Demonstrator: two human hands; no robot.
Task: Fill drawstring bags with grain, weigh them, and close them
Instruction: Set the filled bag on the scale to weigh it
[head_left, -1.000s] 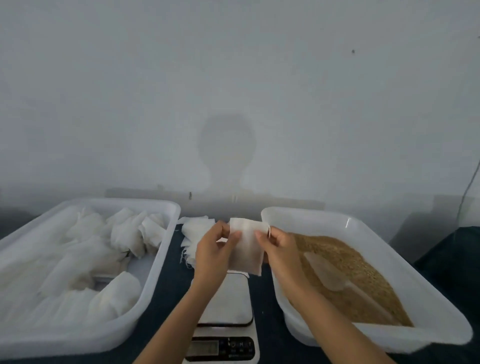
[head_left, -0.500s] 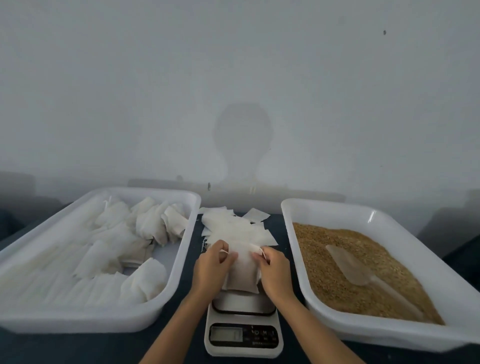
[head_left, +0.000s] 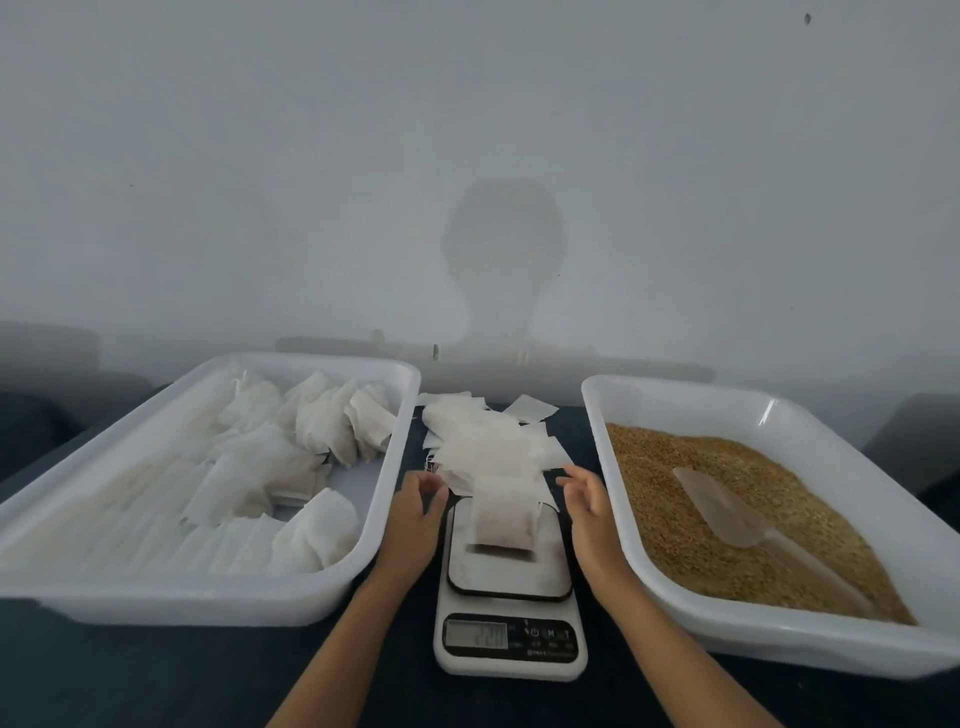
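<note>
A small white drawstring bag with grain in its lower part lies on the platform of the white kitchen scale, whose display is lit. My left hand hovers just left of the bag, fingers loosely curled, holding nothing. My right hand is just right of the bag, fingers relaxed and spread, also free. A pile of flat empty bags lies behind the scale. The right tray holds brown grain with a clear plastic scoop lying on it.
The left white tray holds several filled, closed bags. Both trays sit on a dark tabletop close to either side of the scale. A plain grey wall rises behind.
Both hands lowered the bag onto the scale and let go of it, then drew apart to either side. The camera view tilted down and shifted.
</note>
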